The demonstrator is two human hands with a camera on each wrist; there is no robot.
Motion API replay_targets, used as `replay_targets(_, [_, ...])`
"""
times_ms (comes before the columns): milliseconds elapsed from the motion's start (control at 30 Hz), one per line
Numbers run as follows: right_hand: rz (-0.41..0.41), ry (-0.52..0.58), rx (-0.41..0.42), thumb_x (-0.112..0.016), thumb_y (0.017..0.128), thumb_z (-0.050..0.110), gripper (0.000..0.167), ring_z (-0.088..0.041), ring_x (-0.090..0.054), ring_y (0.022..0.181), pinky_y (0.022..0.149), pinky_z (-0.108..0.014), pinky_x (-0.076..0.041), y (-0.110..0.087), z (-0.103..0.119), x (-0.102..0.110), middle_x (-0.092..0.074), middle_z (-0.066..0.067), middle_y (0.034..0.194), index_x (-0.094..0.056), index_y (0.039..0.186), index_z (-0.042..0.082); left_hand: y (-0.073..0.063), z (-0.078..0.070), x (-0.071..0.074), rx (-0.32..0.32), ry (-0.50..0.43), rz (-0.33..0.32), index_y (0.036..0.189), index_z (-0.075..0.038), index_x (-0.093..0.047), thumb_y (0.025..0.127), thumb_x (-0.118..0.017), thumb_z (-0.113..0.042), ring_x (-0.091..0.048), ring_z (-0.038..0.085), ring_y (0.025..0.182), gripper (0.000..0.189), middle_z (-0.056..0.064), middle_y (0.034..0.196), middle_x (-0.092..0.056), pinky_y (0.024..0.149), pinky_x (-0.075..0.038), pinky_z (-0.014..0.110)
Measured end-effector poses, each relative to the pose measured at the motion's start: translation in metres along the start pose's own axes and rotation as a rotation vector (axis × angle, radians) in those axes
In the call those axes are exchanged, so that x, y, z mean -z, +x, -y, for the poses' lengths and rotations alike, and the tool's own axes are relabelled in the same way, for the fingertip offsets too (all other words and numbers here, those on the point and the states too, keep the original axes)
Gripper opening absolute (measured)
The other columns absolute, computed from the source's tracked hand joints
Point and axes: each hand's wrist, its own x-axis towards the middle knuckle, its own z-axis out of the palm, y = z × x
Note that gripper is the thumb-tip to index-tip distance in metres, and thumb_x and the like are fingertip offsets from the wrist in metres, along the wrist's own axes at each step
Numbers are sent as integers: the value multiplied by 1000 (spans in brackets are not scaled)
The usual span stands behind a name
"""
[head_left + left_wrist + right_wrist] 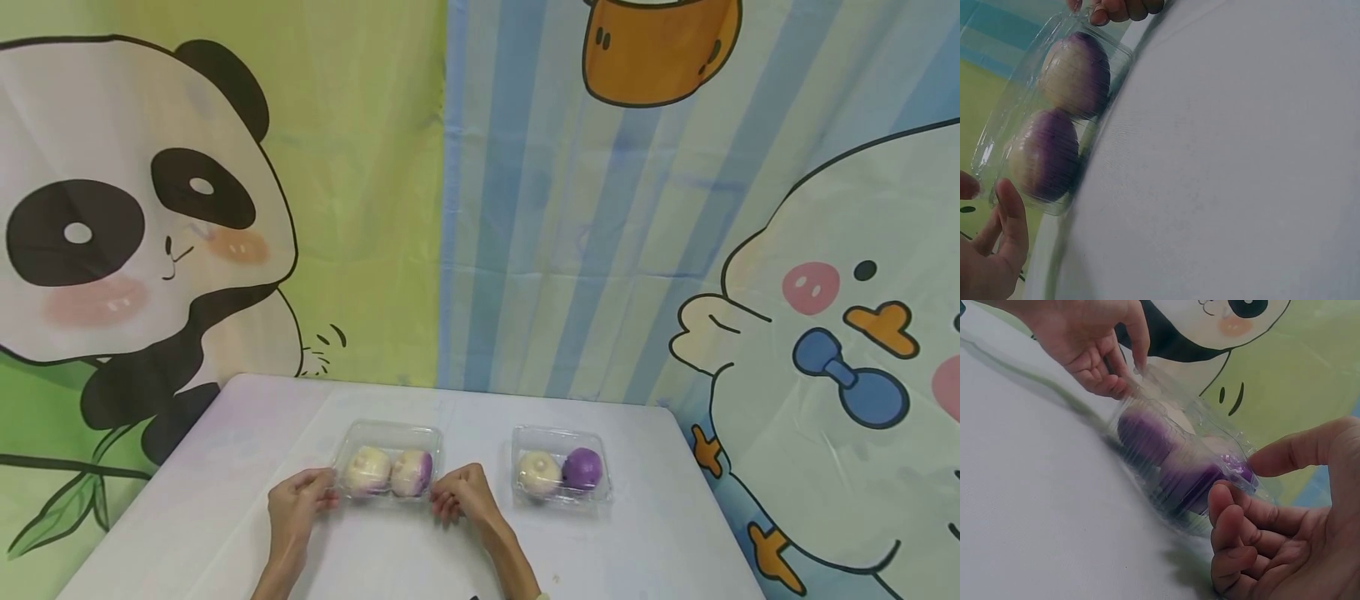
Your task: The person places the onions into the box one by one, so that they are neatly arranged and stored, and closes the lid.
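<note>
A clear plastic clamshell box [386,433] with two round purple-and-white turnips [1076,75] inside sits between my hands on the left half of the table. At its left front corner, my left hand [296,504] pinches the rim between thumb and fingers. On the opposite side my right hand [468,496] grips the right front corner, thumb above and fingers curled below, as the right wrist view shows. The lid [1210,415] covers the turnips. To the right of my right hand stands a second clear box [558,435], holding a pale turnip [539,474] and a purple one [582,468].
The white table [645,533] carries both boxes, with a gap between them. Behind it hangs a cartoon curtain [517,208] with a panda on the left and a white bird on the right. The table's far edge runs close along the curtain.
</note>
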Motion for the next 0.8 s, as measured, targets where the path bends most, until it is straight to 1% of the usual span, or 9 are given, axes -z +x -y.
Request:
replay_targets(133, [-2, 1, -3, -70, 88, 8, 26, -6, -56, 47, 43, -13, -42, -1, -1, 0, -68, 0, 59, -76, 87, -18, -2, -1, 0, -10, 14, -3, 124, 13, -70, 105, -66, -15, -75, 11, 70, 35, 0, 87, -79, 65, -66, 22])
replay_targets(233, [7, -3, 10, -70, 88, 9, 26, -5, -56, 47, 44, -12, -43, 0, -4, 0, -67, 3, 58, -77, 86, -16, -3, -1, 0, -16, 4, -6, 124, 14, -70, 105, -65, -14, -75, 11, 69, 34, 1, 87, -80, 65, -66, 23])
replay_targets(433, [6, 9, 14, -69, 87, 10, 18, -4, -56, 48, 45, -12, -46, 3, -14, 0, -68, 5, 58, -79, 78, -2, -2, 0, -1, -22, -7, -9, 125, 14, -70, 101, -65, -9, -75, 12, 70, 33, 2, 90, -81, 66, -67, 24])
replay_targets(533, [6, 29, -3, -70, 86, 10, 15, -3, -57, 49, 46, -12, -48, 3, -17, 0, -69, 5, 59, -79, 79, 1, -1, 1, -1, -27, 8, -1, 126, 13, -70, 101, -66, -8, -75, 11, 71, 33, 4, 93, -82, 67, -67, 24])
replay_targets(600, [14, 44, -12, -70, 86, 9, 14, -2, -58, 49, 47, -12, -50, 2, -18, 1, -70, 6, 60, -79, 80, 1, -1, 1, -1, -28, 6, 1, 126, 13, -70, 101, -66, -8, -75, 11, 71, 33, 5, 95, -83, 67, -67, 24])
replay_targets(800, [48, 41, 5, -69, 89, 6, 19, -1, -57, 52, 50, -10, -49, -3, -13, 1, -69, 8, 62, -77, 90, -10, -2, 1, -1, -29, -4, -4, 126, 13, -70, 101, -65, -6, -75, 12, 71, 32, 6, 95, -83, 68, -68, 25])
